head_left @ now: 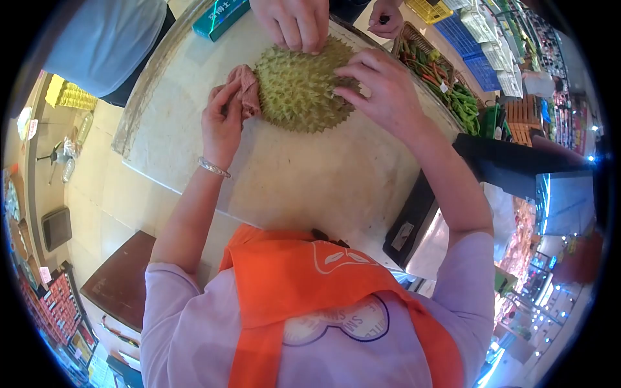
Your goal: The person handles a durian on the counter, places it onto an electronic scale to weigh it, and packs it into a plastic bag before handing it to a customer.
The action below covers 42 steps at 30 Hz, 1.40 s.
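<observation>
A spiky green durian (301,87) lies on the pale worktop (291,187). My left hand (223,119), with a bracelet at the wrist, grips a folded reddish-brown cloth (246,94) that presses against the durian's left side. At the fruit's right side is my right hand (378,87), its thumb and fingers apart and the fingertips at the spikes; nothing shows clearly between them. Another person's hand (294,22) reaches in from the top and rests its fingers on the durian's upper edge.
A teal box (220,18) lies at the worktop's top left. One more hand (385,18) shows at the top right, holding something dark. Beyond the right edge sits a basket of peppers (446,90). A scale-like device (420,226) stands at the lower right.
</observation>
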### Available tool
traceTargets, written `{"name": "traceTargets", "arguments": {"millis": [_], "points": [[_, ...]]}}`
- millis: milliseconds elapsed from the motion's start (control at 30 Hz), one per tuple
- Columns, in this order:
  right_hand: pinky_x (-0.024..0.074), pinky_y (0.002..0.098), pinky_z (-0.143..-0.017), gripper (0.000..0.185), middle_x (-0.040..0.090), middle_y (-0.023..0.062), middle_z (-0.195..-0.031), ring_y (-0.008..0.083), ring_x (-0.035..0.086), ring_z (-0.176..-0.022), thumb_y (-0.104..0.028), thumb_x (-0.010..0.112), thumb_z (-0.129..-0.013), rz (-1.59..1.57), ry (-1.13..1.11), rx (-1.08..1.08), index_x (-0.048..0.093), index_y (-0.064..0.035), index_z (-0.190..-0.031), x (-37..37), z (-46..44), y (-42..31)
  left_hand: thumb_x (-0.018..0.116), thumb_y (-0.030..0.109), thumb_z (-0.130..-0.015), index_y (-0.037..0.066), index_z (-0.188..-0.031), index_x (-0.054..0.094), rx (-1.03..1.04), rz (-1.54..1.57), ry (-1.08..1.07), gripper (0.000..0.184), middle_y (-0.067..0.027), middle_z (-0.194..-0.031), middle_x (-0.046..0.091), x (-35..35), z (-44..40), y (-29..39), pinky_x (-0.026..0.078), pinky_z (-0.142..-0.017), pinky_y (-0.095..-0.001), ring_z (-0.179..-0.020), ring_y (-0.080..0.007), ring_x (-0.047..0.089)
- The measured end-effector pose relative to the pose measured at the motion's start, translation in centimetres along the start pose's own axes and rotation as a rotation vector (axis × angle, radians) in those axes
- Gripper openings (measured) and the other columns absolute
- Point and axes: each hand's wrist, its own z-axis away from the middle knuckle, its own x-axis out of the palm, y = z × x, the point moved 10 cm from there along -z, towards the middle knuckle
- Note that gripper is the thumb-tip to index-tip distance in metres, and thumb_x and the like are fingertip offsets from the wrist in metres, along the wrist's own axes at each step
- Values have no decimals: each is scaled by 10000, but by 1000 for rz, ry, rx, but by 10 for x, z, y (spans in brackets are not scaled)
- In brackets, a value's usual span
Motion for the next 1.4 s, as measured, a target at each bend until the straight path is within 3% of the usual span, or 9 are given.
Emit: {"name": "traceTargets", "arguments": {"millis": [367,467,667,867,1067,1400], "points": [[495,353,-684,166,545,62,-811,243,582,-820,-141,717,-712,-51,-53,-16,603,-47,-788,4,-8,-2,514,-42,-910,10,-1139,627,-7,-18,9,261,-25,-956,554,1,-1,-2,425,-559,-206,-636,-57,502],[492,351,-690,200,572,73,-829,266,584,-787,-105,763,-683,-79,-61,6,594,-37,-768,5,-10,1,510,-46,-908,13,-1135,630,22,7,23,264,-24,-946,551,2,0,-2,419,-560,-207,-635,-57,492],[489,353,-689,209,567,77,-830,264,587,-809,-125,759,-692,-48,-86,23,593,-37,-785,5,-8,0,509,-36,-915,17,-1135,631,-64,4,24,257,-25,-942,547,2,2,-5,399,-528,-203,-611,-56,475],[489,360,-670,161,532,60,-799,242,575,-801,-146,699,-725,-30,-63,-52,576,-48,-760,5,-11,-7,490,4,-942,47,-1178,614,27,-35,-9,270,23,-988,539,2,1,-2,377,-496,-188,-612,-28,458],[486,363,-668,167,526,65,-796,246,573,-796,-148,697,-725,-40,-110,-49,569,-49,-768,7,-13,-5,498,-51,-918,11,-1138,630,13,42,20,264,-30,-967,553,3,0,-1,424,-603,-203,-691,-67,493],[485,375,-706,188,542,69,-828,257,585,-845,-178,709,-732,-22,-76,-1,580,-57,-795,8,-8,-1,516,-55,-897,-16,-1113,625,55,-60,14,245,-57,-976,572,1,0,3,445,-625,-217,-702,-92,534]]}}
